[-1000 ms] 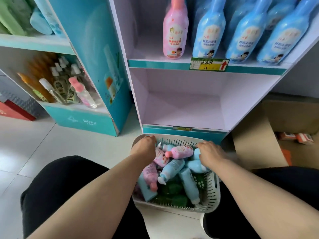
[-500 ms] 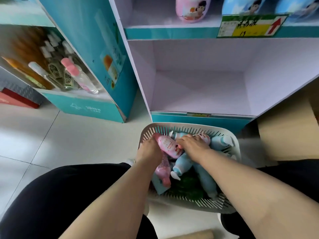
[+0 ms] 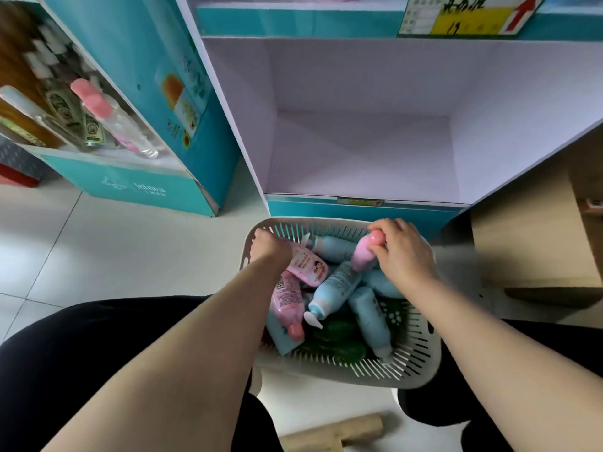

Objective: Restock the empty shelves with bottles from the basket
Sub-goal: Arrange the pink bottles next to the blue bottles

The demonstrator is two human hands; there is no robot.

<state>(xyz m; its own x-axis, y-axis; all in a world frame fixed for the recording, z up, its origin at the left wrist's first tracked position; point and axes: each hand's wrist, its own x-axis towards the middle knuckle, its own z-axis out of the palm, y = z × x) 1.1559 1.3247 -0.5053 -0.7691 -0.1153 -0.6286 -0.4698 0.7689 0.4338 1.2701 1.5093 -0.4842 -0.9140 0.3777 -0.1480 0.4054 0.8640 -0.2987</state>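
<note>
Left hand [image 3: 270,247]: I see it at the basket's 10 o'clock corner, fingers curled round the neck end of the labelled pink bottle [image 3: 310,265]. That bottle's long axis runs 10 to 4 o'clock, base toward 4.
Right hand [image 3: 404,252]: at the basket's 1 o'clock corner, fingers wrapped round the upper part of the second pink bottle [image 3: 363,257]. It tilts with its cap toward 1 o'clock and its body toward 7.
Basket [image 3: 375,370]: on the floor between my operator's knees. It holds 1 more pink bottle [image 3: 288,301], cap toward 5 o'clock, plus blue bottles [image 3: 336,288] lying crossed, 1 with its cap toward 7 o'clock.
Empty shelf [image 3: 359,151]: at 12 o'clock, just beyond the basket.
Price tag [image 3: 466,14]: on the shelf edge above it.
Teal display [image 3: 130,184]: at 10 o'clock, stocked with other bottles.
</note>
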